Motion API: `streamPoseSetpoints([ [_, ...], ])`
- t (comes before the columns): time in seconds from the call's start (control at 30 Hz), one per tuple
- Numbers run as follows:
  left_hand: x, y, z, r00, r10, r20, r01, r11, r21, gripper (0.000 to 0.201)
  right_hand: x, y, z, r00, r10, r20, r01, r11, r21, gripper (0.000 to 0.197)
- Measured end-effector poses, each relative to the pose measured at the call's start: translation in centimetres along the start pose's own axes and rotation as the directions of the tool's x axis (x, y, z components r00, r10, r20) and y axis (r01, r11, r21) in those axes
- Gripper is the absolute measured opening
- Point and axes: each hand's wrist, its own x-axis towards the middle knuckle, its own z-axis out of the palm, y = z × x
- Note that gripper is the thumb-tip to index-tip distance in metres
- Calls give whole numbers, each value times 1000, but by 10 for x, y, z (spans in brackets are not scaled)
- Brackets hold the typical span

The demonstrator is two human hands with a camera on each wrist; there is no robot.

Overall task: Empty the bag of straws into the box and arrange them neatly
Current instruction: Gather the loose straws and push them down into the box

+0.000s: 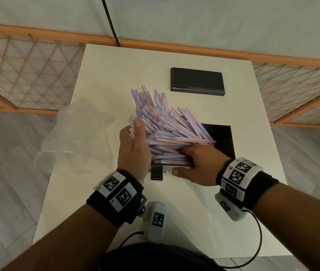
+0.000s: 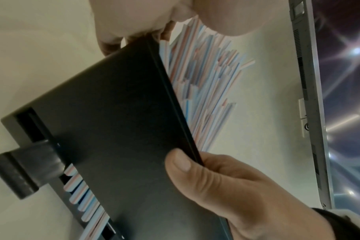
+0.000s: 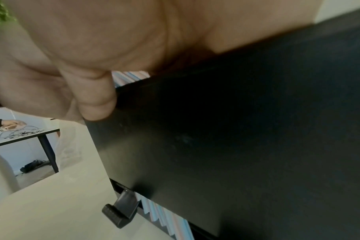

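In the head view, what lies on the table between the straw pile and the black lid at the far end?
Nothing: between the straws and the black lid only bare white table shows in the head view.

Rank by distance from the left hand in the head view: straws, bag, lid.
1. straws: touching the left hand, piled at its right.
2. bag: empty, just left of the hand.
3. lid: far side of the table, beyond the straws.
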Motion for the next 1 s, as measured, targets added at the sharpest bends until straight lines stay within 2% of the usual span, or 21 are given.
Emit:
streamPoseSetpoints([
  [0.03, -1, 0, 0, 1000, 8, 6, -8, 1000, -14, 45, 2, -2, 0, 1000, -10, 4, 10, 1000, 11, 77],
  [0.13, 0, -1, 3, 1000, 24, -16, -25, 999, -47, 80, 7, -7, 0, 998, -58, -39, 59, 998, 29, 70],
  [0.2, 0, -1, 4, 999, 37, -28, -39, 996, -82, 94, 11, -10, 1, 999, -33, -15, 32, 999, -29, 67],
  [0.23, -1, -2, 5, 999, 36, -31, -38, 996, -81, 91, 14, -11, 0, 1000, -5, 13, 6, 998, -62, 65],
  [0.33, 2, -9, 5, 998, 47, -36, -49, 997, -53, 44, 17, -12, -3, 999, 27, 42, -25, 998, -55, 56],
  [0.37, 2, -8, 4, 998, 53, -39, -54, 998, -43, 37, 16, -13, -5, 999, 24, 34, -23, 999, -29, 52],
  [0.4, 3, -7, 4, 998, 60, -36, -62, 997, -56, 40, 15, -14, -6, 999, 23, 32, -22, 1000, -11, 50],
  [0.5, 3, -4, 4, 996, 79, -33, -81, 994, -76, 76, 16, -17, -10, 997, 22, 70, -23, 999, 22, 46],
  [0.57, 5, -2, 3, 994, 102, -34, -105, 990, -94, 74, 20, -18, -11, 997, 12, 73, -13, 1000, 17, 44],
  [0.67, 5, -4, 3, 990, 144, -10, -144, 988, -53, 82, 25, -17, -9, 997, 19, 80, -17, 1000, -19, 45],
  [0.7, 5, -5, 3, 990, 138, -18, -139, 990, -36, 81, 25, -18, -9, 996, 24, 87, -22, 999, -24, 53],
  [0.8, 3, -7, 4, 991, 135, -8, -135, 990, -27, 83, 30, -17, -3, 998, -17, 55, 19, 1000, -22, 95],
  [0.83, 2, -6, 5, 989, 147, -1, -147, 989, -28, 84, 29, -19, -4, 999, -25, 45, 26, 1000, -12, 98],
  [1.0, 2, -5, 3, 988, 151, 6, -151, 987, -47, 55, 27, -20, -9, 998, 37, 50, -39, 998, 44, 66],
])
